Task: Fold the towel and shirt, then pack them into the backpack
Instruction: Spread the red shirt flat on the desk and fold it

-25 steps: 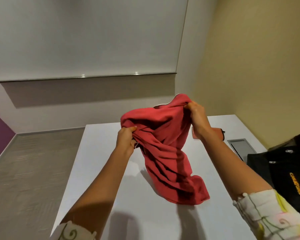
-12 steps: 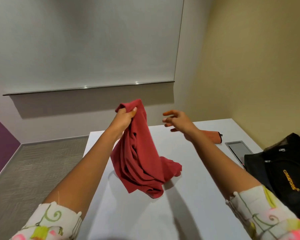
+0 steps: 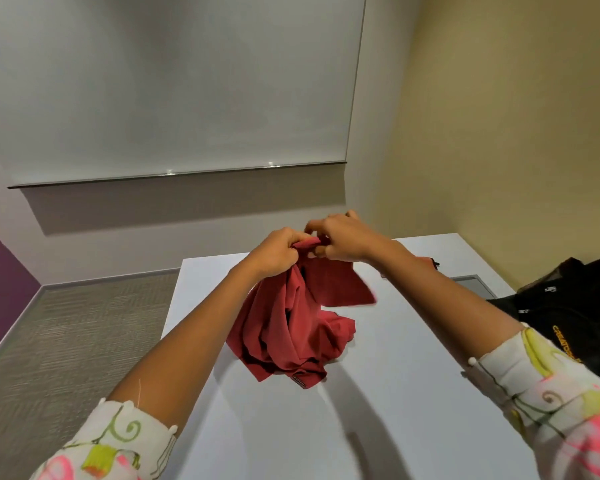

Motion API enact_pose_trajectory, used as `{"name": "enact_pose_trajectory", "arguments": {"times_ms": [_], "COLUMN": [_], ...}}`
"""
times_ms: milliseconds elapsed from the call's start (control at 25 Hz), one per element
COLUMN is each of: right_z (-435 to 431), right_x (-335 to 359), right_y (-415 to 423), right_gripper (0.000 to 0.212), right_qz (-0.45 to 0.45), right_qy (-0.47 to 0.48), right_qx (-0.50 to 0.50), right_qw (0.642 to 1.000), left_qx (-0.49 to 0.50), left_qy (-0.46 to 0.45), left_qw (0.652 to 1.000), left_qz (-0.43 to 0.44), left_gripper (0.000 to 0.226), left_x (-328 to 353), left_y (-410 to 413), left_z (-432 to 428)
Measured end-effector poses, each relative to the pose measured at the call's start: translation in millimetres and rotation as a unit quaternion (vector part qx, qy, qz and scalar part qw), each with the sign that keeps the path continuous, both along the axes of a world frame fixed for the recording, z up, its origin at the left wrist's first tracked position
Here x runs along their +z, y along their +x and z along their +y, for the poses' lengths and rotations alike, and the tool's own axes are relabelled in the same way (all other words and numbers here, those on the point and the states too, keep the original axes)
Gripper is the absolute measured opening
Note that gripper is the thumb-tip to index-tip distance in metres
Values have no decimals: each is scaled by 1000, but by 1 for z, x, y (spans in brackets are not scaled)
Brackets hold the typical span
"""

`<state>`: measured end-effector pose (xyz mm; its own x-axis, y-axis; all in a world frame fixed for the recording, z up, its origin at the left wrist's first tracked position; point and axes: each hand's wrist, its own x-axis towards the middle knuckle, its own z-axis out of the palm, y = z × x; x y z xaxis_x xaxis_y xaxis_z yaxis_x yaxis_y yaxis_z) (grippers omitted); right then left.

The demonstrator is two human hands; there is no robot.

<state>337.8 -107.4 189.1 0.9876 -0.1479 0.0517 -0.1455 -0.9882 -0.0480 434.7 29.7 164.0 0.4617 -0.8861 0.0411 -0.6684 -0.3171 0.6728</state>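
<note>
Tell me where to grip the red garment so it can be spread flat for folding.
Judging by its pose, grip the red garment along its top edge, where both hands pinch it now, then slide the right hand sideways along that edge from above. The rest hangs bunched onto the white table.

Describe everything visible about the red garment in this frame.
The red garment is soft, matte knit-looking fabric, bunched and unfolded. Both hands, left hand and right hand, pinch its top edge close together above the white table. It hangs in loose folds, its lower part resting crumpled on the tabletop, with a small tag at the bottom hem.
</note>
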Motion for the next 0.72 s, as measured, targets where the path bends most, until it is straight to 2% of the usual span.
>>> {"name": "enact_pose_trajectory", "arguments": {"times_ms": [80, 160, 240, 360, 480, 560, 720], "right_z": [-4, -6, -7, -19, -33, -39, -47], "right_x": [7, 20, 37, 67, 82, 88, 105], "right_y": [-8, -12, -19, -29, -33, -35, -40], "right_gripper": [26, 19, 24, 30, 26, 23, 24], "right_qz": [-2, -27, -71, -148, -197, -200, -228], "right_qy": [-62, -89, -97, -115, -137, -145, -112], "right_qx": [-23, -37, -49, -90, -182, -234, -282], "right_qw": [998, 995, 992, 978, 953, 940, 925], "left_qx": [41, 109, 174, 279, 277, 274, 337], "left_qy": [-22, -22, 7, 54, 77, 61, 23], "left_qw": [989, 964, 954, 945, 950, 952, 922], "left_qz": [-137, -242, -243, -161, -119, -125, -189], "left_gripper": [49, 34, 31, 33, 29, 27, 26], "left_x": [-4, -12, -22, -35, -36, -28, -2], "left_y": [-9, -14, -13, -1, 5, 7, 32], "left_z": [1, 2, 10, 26, 30, 31, 48]}}
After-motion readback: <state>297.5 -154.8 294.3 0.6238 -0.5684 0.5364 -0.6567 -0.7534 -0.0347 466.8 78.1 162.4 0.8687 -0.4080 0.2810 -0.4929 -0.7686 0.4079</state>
